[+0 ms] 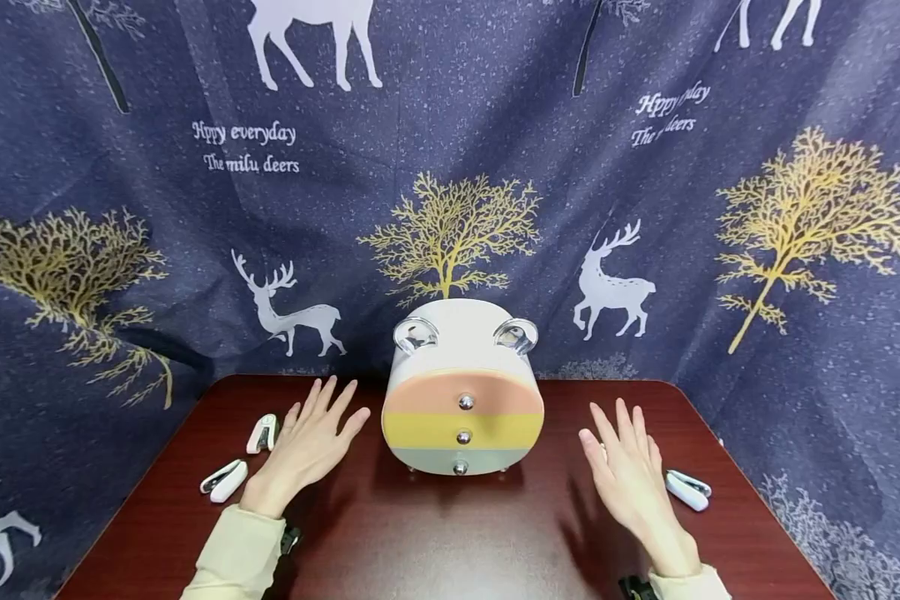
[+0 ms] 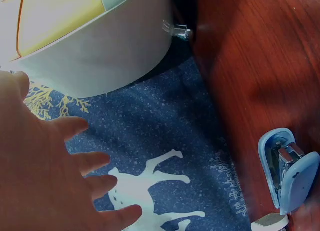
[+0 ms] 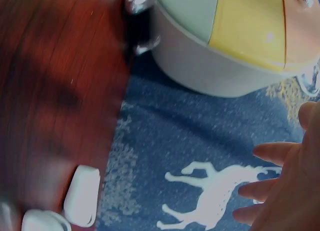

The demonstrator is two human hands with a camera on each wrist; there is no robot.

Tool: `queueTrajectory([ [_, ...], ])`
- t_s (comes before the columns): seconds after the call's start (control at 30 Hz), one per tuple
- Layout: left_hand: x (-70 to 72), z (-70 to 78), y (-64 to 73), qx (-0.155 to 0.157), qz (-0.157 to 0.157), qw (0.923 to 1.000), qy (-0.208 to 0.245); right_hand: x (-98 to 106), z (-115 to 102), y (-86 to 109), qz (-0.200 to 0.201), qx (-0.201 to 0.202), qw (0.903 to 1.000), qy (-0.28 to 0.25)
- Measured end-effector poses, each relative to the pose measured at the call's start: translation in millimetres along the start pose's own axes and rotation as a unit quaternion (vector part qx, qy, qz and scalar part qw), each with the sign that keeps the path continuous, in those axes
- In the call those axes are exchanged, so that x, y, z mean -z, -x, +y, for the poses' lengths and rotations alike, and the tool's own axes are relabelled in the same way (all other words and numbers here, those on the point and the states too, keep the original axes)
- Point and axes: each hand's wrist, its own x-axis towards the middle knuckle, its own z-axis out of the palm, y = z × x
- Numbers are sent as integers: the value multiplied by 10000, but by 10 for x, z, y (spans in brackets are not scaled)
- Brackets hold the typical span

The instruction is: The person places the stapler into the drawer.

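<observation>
Two hands extend palm-down over the bench (image 1: 480, 550), the left hand (image 1: 307, 448) with fingers spread, the right hand (image 1: 632, 483) with fingers straight, slightly parted. Two staplers (image 1: 223, 481) lie left of the left hand; a third stapler (image 1: 688, 490) sits just right of the right. One three-knobbed box (image 1: 450, 387) stands farther back, between them.

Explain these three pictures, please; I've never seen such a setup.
There's no robot: these are a person's bare left hand and right hand. The wide picture was taken from the person's head; the two closer ones, from the left and right wrists. On the table stands a rounded box with pink, yellow and grey-green bands, each with a knob. Two small staplers lie left of the left hand, a light blue stapler right of the right. Neither hand appears to hold anything.
</observation>
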Motion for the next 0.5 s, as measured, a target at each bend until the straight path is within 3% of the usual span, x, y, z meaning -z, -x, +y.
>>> queueTrajectory([
  [0.5, 29, 4, 3, 21, 95, 9995, 294, 97, -371, 83, 217, 394, 9973, -585],
])
